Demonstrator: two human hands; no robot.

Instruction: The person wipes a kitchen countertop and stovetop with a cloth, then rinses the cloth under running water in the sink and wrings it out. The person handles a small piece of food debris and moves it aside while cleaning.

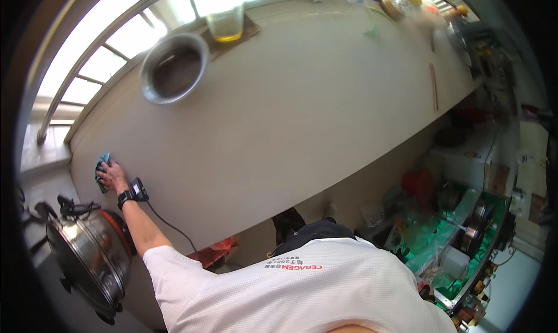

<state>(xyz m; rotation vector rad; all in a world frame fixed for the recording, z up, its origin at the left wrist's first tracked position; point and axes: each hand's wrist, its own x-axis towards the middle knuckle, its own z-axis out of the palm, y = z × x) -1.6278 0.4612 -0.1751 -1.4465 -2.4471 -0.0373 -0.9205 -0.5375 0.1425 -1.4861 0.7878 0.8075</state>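
My left hand lies palm down on a bluish-green cloth, pressing it to the pale countertop near its left end. The fingers spread over the bunched cloth, and part of it sticks out beyond them. A dark watch-like band circles that wrist, with a small black device beside it. From this device a black cable runs back towards my body. My right hand is out of view.
A metal pot with dark contents stands near the window railing. Beside it, a clear container holds yellow liquid. Close to my left arm is a lidded steel cooker. Thin sticks lie at the right.
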